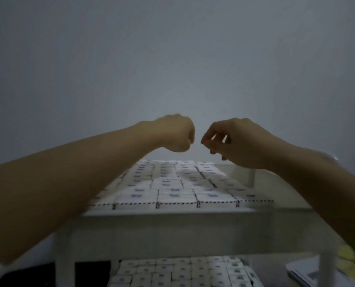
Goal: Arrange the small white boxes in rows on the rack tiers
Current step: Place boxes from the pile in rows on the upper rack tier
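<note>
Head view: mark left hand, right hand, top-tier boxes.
left hand [172, 134], head view, back of the fist.
right hand [240, 141], head view, back of the hand.
top-tier boxes [176, 196], head view, front-row box top.

Small white boxes [176, 195] with dashed red-and-blue edging lie flat in tight rows across the rack's top tier [193, 216]; more rows [180, 272] fill the lower tier.
</note>
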Demonstrator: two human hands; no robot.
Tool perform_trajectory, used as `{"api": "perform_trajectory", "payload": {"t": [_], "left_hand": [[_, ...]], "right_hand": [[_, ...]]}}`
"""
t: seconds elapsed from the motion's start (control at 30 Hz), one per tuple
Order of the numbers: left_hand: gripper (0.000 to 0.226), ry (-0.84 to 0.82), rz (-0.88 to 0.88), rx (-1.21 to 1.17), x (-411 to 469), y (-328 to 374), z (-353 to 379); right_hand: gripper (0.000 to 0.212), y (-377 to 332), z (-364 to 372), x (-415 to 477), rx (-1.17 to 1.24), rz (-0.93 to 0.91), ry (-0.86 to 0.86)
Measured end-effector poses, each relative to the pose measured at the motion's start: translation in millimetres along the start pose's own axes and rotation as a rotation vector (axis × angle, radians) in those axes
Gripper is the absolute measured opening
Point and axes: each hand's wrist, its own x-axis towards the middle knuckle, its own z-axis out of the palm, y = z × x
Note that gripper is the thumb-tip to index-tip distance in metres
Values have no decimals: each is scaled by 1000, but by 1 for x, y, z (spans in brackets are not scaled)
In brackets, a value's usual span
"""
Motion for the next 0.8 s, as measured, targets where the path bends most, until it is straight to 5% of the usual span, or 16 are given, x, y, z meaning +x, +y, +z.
{"api": "perform_trajectory", "payload": {"t": [0.1, 0.23, 0.4, 0.8], "left_hand": [[12, 113, -8, -28, -60, -10, -29], [17, 237, -32, -53, -156, -30, -50], [13, 419, -250, -71, -279, -80, -29], [25, 181, -975, -341, -544, -197, 120]], "right_hand": [[19, -40, 1, -24, 117, -107, 136], [15, -104, 15, -52, 279, -308, 206], [9, -177, 67, -88, 374, -546, 208], [22, -292, 286, -106, 446, -662, -409]]}}
